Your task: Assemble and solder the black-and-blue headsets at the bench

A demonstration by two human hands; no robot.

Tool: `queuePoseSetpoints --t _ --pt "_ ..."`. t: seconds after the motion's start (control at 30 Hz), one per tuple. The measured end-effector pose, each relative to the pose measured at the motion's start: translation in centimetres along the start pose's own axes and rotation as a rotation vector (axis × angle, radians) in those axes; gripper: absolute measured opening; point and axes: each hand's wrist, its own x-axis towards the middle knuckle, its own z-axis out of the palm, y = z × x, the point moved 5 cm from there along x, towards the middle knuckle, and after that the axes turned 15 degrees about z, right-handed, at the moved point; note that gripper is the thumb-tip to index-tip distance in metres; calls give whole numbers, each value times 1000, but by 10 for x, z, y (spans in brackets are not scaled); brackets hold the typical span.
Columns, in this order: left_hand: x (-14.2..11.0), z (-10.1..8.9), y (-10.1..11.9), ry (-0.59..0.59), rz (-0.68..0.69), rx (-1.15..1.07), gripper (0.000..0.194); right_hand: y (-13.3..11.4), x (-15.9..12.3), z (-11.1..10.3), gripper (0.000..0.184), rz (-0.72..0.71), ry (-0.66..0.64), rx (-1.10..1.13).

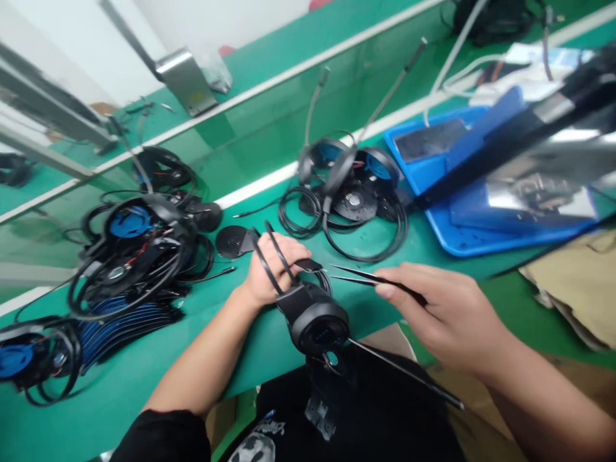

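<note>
My left hand (274,266) is closed on a black headset (312,314) at the table's near edge, the two headband wires passing over its fingers. One earcup faces up toward me, and a thin microphone boom (404,370) sticks out from it to the lower right. At the left fingertips is a small dark flat part; I cannot make out what it is. My right hand (437,314) pinches a pair of tweezers (366,277). Their tips are apart and point left, close to that flat part.
Partly built headsets with coiled cables lie at the left (135,250) and at the back (356,192). Near the left pile sits a stack of blue-edged black pieces (125,327). A blue tray (447,247) stands at the right, a blurred dark bar crossing it. A black disc (233,242) lies behind my left hand.
</note>
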Motion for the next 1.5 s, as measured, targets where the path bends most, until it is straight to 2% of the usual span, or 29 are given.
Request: queuePoseSetpoints --t 0.13,0.2,0.27,0.37,0.47,0.53,0.6,0.67,0.73,0.83,0.93,1.0,1.1,1.2,1.33,1.5 --pt "-10 16 -1 -19 -63 105 37 18 7 0 23 159 25 73" --pt "-15 28 -2 -119 -70 199 36 22 25 0 25 217 -39 199" --pt "-18 39 -3 -237 -91 248 31 13 53 2 27 229 -127 347" --pt "-21 48 -1 -362 -105 270 25 -27 112 18 29 153 -250 410" --pt "-22 51 2 -368 -123 271 27 -87 185 60 21 0 -303 201" --pt "-23 53 1 -354 -136 260 27 -125 233 105 14 -15 -372 -143" --pt "-24 56 0 -345 -143 248 25 -161 276 148 16 -20 -415 -227" --pt "-26 61 -3 -344 -153 252 24 -190 305 190 22 -47 -486 -302" --pt "-27 66 -5 -330 -153 263 24 -211 321 226 30 -85 -555 -369" --pt "-28 70 -6 -301 -103 298 22 -227 327 270 35 -155 -628 -451" --pt "-28 73 -7 -304 -41 352 21 -232 324 300 35 -218 -662 -516" --pt "-28 74 -8 -317 -21 388 21 -232 325 311 36 -239 -652 -551" --pt "-27 72 -9 -360 -13 427 20 -233 333 315 36 -242 -575 -580" --pt "-24 69 -8 -384 -7 432 18 -234 347 304 34 -239 -462 -585" --pt "-21 62 -5 -357 -12 420 18 -231 360 268 33 -243 -303 -577" --pt "-23 61 -6 -302 -83 368 24 -217 363 208 34 -247 -116 -560"
